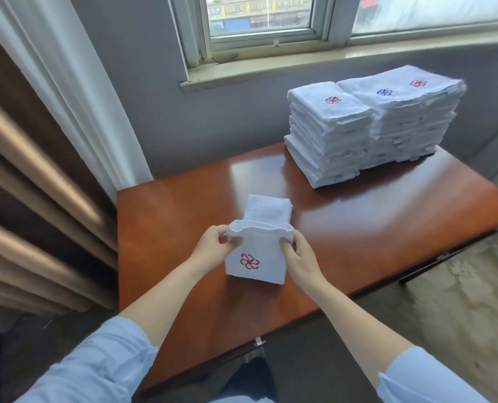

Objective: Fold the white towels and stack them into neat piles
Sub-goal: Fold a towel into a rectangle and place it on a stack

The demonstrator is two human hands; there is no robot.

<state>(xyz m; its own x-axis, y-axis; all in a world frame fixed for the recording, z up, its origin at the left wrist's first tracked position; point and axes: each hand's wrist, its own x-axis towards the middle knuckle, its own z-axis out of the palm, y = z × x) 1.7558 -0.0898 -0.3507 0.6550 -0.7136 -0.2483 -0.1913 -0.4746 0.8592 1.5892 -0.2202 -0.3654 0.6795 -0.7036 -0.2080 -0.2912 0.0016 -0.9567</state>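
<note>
Blue sleeves (96,365) nearest; I've got left hand (212,246) and right hand (300,258) pinching the towel (258,266) by its upper corners on the table (169,216), near side; uneven pull could skew the fold and spoil the piles (329,135)

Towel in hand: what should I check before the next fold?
1. Left hand pinches the towel at its upper left corner: ok.
2. Right hand holds its right edge: ok.
3. Fold complete: not ok; the far part lies flat on the table.
4. Layer edges aligned: cannot tell.
5. Table bare between towel and stacks: ok.
6. Both stacks upright: ok.
</note>
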